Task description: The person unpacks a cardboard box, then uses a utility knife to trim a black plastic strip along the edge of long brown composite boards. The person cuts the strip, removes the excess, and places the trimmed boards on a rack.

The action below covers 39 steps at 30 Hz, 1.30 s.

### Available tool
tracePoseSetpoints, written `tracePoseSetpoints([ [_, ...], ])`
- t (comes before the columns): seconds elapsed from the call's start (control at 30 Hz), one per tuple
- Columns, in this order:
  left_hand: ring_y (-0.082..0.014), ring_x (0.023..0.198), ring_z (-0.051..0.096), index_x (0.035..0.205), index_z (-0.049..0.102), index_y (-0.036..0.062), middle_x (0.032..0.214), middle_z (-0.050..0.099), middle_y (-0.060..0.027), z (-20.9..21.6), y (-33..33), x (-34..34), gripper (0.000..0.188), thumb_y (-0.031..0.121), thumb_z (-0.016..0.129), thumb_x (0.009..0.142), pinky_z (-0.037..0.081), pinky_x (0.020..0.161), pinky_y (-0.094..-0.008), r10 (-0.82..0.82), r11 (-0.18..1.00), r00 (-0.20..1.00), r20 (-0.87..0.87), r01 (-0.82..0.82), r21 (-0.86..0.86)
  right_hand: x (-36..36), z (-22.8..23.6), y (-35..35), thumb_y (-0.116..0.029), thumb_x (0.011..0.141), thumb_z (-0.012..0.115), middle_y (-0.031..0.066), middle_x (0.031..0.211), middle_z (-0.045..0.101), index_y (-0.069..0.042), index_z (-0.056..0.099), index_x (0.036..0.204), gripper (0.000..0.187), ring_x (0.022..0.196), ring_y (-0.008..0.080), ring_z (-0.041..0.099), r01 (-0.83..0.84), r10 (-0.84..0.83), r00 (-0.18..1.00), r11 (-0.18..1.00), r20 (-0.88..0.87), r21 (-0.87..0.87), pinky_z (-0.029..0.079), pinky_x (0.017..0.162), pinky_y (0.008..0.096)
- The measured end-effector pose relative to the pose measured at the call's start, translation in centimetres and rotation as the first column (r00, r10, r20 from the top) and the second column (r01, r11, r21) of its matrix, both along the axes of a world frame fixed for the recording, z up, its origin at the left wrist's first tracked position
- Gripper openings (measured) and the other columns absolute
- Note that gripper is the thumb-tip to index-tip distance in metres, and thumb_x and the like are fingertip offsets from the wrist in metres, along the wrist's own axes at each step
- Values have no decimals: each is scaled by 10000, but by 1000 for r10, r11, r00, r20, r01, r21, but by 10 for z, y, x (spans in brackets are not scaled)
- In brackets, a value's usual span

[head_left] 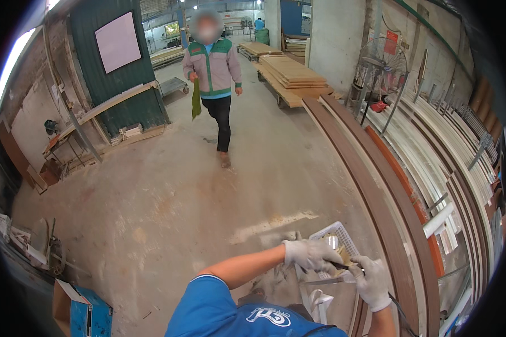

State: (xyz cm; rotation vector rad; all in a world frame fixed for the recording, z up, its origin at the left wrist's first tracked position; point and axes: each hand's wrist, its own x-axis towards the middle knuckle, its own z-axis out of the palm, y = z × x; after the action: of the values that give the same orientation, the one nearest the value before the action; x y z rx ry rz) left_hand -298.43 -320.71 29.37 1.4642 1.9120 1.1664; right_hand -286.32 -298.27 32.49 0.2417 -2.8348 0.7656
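Note:
Both my hands wear pale work gloves and meet above a white plastic basket (pixel 348 238) at the lower right. My left hand (pixel 311 255) reaches across from the left, its fingers closed at one end of a thin dark piece (pixel 340 265). Around the other end my right hand (pixel 372 282) is closed, with the fingers bent. What the dark piece is, I cannot make out. Under the hands the basket holds a whitish cylinder (pixel 332 242) and some tan scraps. A white bracket-like part (pixel 320 299) is just below, close to my body.
Long brown boards (pixel 385 224) run along my right, beside an orange beam (pixel 404 188) and racked pale strips (pixel 432 163). A person (pixel 213 73) with a green cloth faces me ahead. Stacked panels (pixel 292 76) lie on a cart behind. An opened blue box (pixel 81 312) sits lower left.

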Motion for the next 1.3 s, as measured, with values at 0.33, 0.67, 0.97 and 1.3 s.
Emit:
tracePoseSetpoints([
  [0.33, -251, 867, 711, 1052, 777, 88, 950, 758, -127, -28, -55, -164, 209, 175, 731, 868, 536, 783, -379, 340, 927, 939, 50, -326, -183, -100, -6, 50, -25, 813, 706, 161, 789, 697, 15, 727, 900, 98, 690, 260, 675, 71, -59, 996, 979, 66, -191, 520, 650, 351],
  [0.67, -162, 827, 683, 1035, 765, 14, 904, 751, -63, -35, -45, -336, 203, 175, 757, 913, 552, 762, -309, 471, 878, 799, 373, -467, -108, -213, -8, 88, -106, 797, 773, 124, 827, 721, -42, 751, 885, 111, 763, 299, 694, 176, -167, 982, 978, 85, -111, 538, 701, 390],
  [0.97, -162, 834, 662, 1164, 663, 27, 964, 686, -69, -62, -9, -620, 286, 51, 768, 900, 559, 748, -302, 241, 641, 564, 790, -704, 307, -432, -12, 20, -101, 811, 774, 112, 831, 697, -44, 715, 920, 137, 731, 263, 682, 286, -301, 952, 937, -48, -199, 531, 682, 365],
  [1.3, -103, 907, 655, 1074, 661, 75, 1016, 686, -3, -72, 1, -941, 240, 181, 794, 905, 509, 806, -252, 641, 635, 594, 486, -766, 100, -751, -79, -2, -133, 824, 765, 111, 874, 724, -36, 730, 1040, 239, 802, 214, 702, 478, -446, 878, 836, 175, -268, 548, 769, 342],
])
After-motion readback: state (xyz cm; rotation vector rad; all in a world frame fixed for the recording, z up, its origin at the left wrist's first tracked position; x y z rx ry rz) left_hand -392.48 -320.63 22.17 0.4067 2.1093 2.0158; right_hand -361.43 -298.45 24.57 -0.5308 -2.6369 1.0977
